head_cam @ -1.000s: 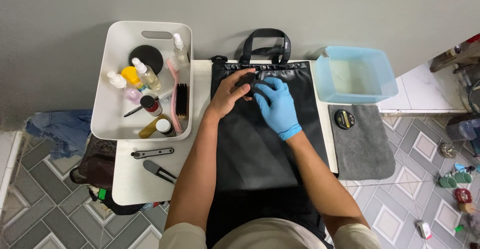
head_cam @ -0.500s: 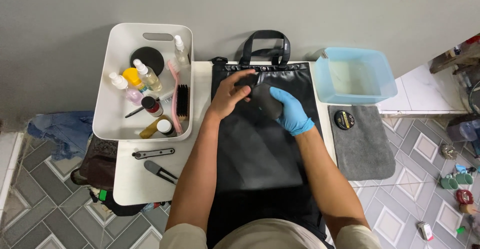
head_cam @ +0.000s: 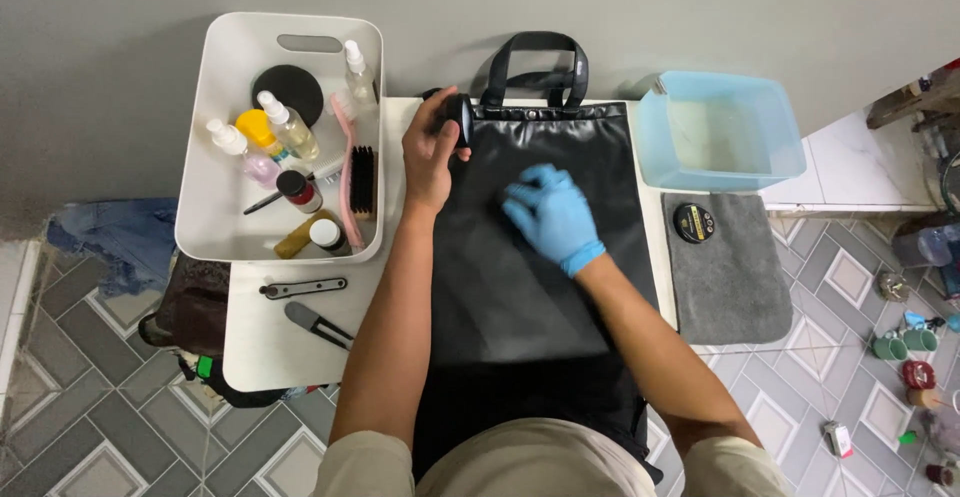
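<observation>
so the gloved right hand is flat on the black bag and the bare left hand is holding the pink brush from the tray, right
Not quite. In the head view the left hand holds a small round black thing at the top corner of the black bag, not the pink brush, which lies in the white tray. The gloved right hand is flat on the bag, as you said.

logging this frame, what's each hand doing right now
left hand: closed around a small dark round object.
right hand: gloved, open, resting flat on the black bag.
</observation>
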